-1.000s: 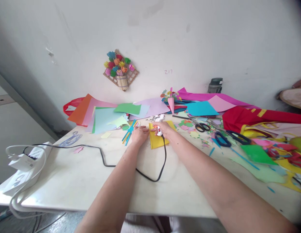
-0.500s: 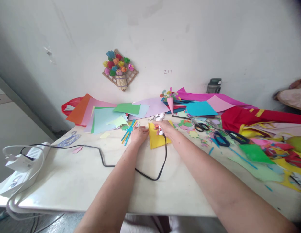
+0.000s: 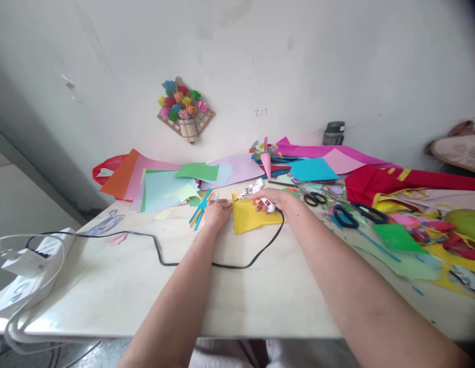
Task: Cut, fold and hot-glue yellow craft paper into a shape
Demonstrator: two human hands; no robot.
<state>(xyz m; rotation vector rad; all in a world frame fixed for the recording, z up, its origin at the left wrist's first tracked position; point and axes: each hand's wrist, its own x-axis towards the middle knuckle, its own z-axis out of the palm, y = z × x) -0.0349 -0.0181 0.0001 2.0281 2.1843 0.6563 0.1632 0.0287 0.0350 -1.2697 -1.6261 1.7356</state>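
Note:
My right hand (image 3: pixel 271 199) is closed around a white glue gun (image 3: pixel 267 205) with a red switch. The gun's front end points left, over the left edge of a piece of yellow paper (image 3: pixel 251 219). That paper lies on the table and has a narrow fold along its left side. My left hand (image 3: pixel 219 210) rests low with its fingers stretched out, fingertips at the paper's left edge. Close by, blue and yellow paper strips (image 3: pixel 199 210) lie in a small pile. A black cord (image 3: pixel 237 267) runs from the gun's handle across the table, passing by my left forearm.
At the left edge a white power strip (image 3: pixel 49 271) carries a plugged-in adapter. Coloured paper sheets (image 3: pixel 161 189) line the wall. A pink paper cone with flowers (image 3: pixel 265 164) stands behind the gun. Scissors (image 3: pixel 345 217), scraps and red cloth (image 3: pixel 375 184) cover the right side.
The glue gun has turned from upright to slanting, its handle swung right and its front end now left. The cord has shifted right with it. My left hand stays by the paper.

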